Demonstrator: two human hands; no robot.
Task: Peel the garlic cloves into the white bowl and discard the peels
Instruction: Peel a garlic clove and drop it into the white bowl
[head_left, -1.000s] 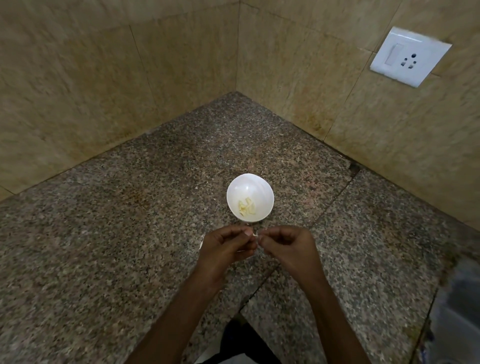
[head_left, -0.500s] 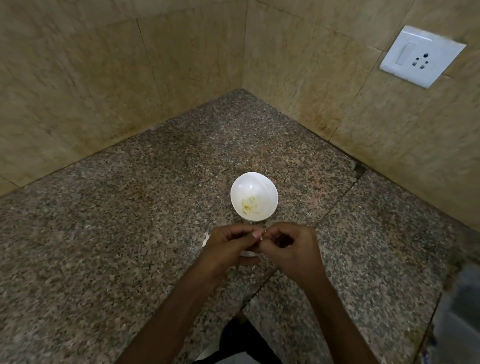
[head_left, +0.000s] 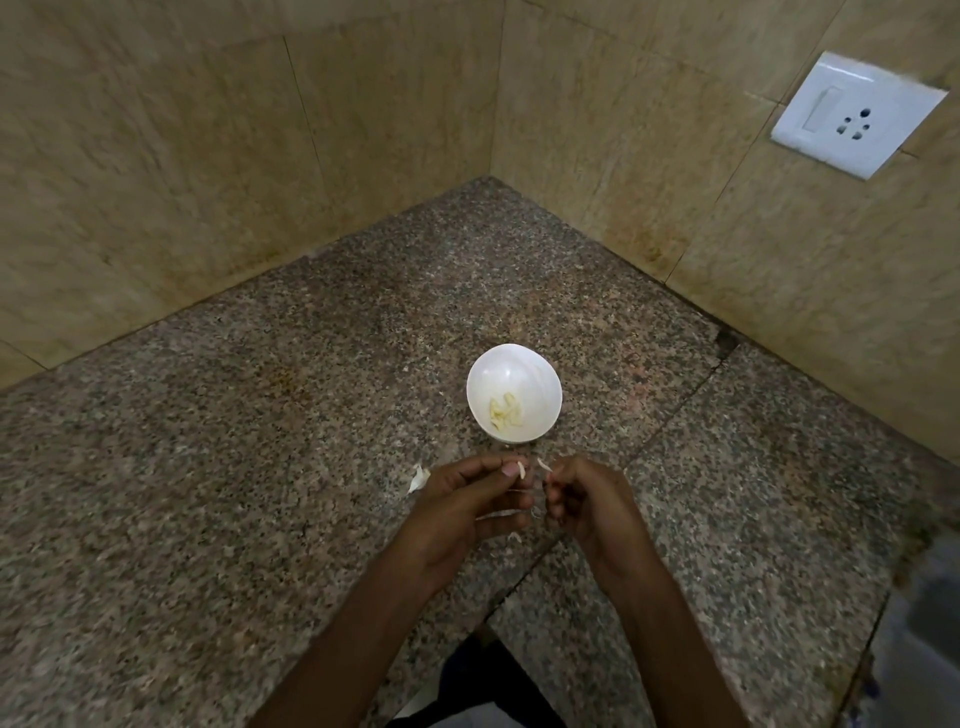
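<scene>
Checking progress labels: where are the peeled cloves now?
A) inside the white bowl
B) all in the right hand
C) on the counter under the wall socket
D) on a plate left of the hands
A: the pale peeled cloves lie piled inside the white bowl, just beyond the left hand and right hand, each pinching a white garlic scrap.

Granite corner, tiled walls, one socket

A speckled brown-grey granite counter fills a corner between two walls of beige marbled tiles. A dark seam runs diagonally across the counter, ending in a dark chip at the right wall. A white switch-and-socket plate sits tilted on that wall. Dark clothing shows at the bottom edge.
</scene>
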